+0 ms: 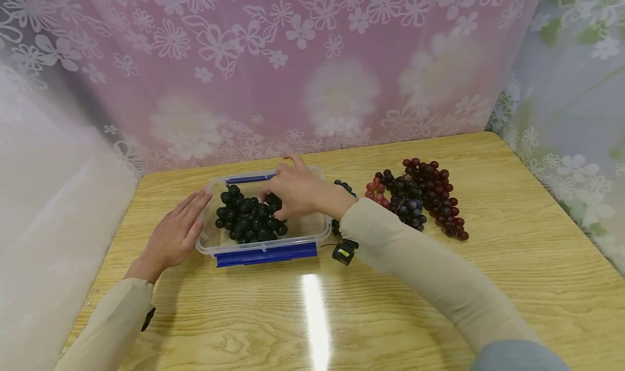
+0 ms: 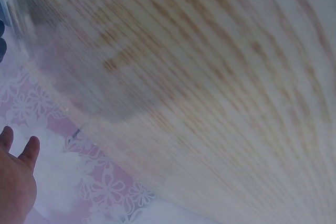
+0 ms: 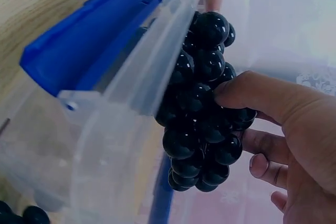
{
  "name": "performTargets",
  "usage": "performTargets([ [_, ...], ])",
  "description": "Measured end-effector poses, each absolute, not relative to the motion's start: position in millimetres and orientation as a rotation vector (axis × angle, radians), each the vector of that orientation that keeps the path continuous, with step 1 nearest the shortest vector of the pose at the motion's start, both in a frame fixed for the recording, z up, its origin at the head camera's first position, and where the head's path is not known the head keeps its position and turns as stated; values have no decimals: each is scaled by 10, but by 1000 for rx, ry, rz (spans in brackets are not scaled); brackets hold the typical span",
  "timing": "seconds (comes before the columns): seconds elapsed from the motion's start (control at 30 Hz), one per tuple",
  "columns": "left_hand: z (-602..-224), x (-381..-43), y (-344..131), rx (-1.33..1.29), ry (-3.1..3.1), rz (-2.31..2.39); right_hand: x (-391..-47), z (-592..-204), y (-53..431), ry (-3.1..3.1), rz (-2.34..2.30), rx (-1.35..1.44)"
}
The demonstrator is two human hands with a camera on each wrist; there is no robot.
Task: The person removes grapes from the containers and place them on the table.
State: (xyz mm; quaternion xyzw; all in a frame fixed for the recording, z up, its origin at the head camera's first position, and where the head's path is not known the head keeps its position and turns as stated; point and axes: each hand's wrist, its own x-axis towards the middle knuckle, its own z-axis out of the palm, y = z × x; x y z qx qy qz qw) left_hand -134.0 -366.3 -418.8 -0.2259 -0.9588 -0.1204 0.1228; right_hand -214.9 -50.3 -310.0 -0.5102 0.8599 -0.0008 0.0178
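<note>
A clear plastic food container [image 1: 207, 250] with blue latches [image 1: 266, 255] stands on the table. Inside it lies a bunch of black grapes [image 1: 246, 219]. My right hand [image 1: 297, 192] reaches in over the container's right part and holds the bunch at its right side. Seen from the right wrist, the thumb presses on the black grapes [image 3: 202, 98] while other fingers curl behind them. My left hand [image 1: 176, 232] lies against the container's left end, fingers extended along the rim. In the left wrist view only part of this hand [image 2: 16, 187] shows.
Right of the container, the right forearm partly hides another dark bunch [image 1: 345, 186]. Farther right lie a small red bunch [image 1: 375, 191], a dark purple bunch [image 1: 409, 200] and a long dark red bunch [image 1: 441, 203]. A floral curtain [image 1: 312, 78] hangs behind the wooden table [image 1: 390, 317].
</note>
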Motion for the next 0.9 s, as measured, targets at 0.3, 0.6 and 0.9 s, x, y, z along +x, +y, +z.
performTargets([
  [0.3, -4189, -1341, -3656, -670, -2788, -367, -2141, -2890, -420, 2699, 34, -1591],
  [0.6, -4185, -1343, -3661, -668, -2782, -367, -2192, -2742, -306, 2743, 89, -1645],
  [0.9, -4173, -1343, -3648, -685, -2777, -387, -2253, -2509, -175, 2803, 144, -1721],
])
